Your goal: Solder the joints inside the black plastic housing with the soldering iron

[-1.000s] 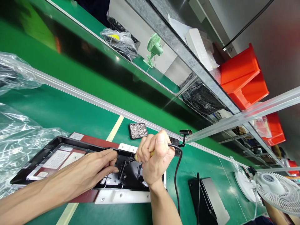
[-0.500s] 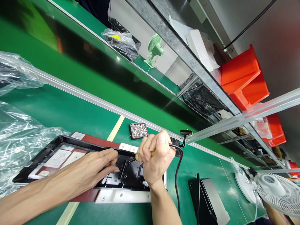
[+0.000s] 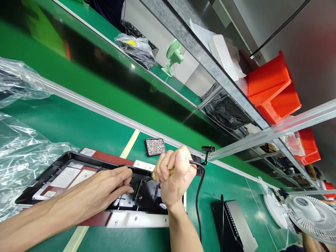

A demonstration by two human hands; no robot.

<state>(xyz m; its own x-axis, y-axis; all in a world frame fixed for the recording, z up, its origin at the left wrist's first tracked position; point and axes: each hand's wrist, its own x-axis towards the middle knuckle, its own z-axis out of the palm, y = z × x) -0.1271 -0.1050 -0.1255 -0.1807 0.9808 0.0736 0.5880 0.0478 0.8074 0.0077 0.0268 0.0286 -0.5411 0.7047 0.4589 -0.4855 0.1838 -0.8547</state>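
Since earlier frame nothing moved but slight camera drift; hands hold same pose. Right hand (image 3: 174,178) fisted round iron (image 3: 171,171), tip down inside panel (image 3: 78,175). Left hand (image 3: 105,189) fingers curled narrow, tips pressing black part just left of tip. Cord (image 3: 198,196) trails right of panel. Sponge pad (image 3: 154,146) beyond panel. Plastic wrap (image 3: 23,154) left of panel. White fan (image 3: 307,213) far right.

red bins (image 3: 273,87), white fan (image 3: 307,213), green fan (image 3: 173,56)
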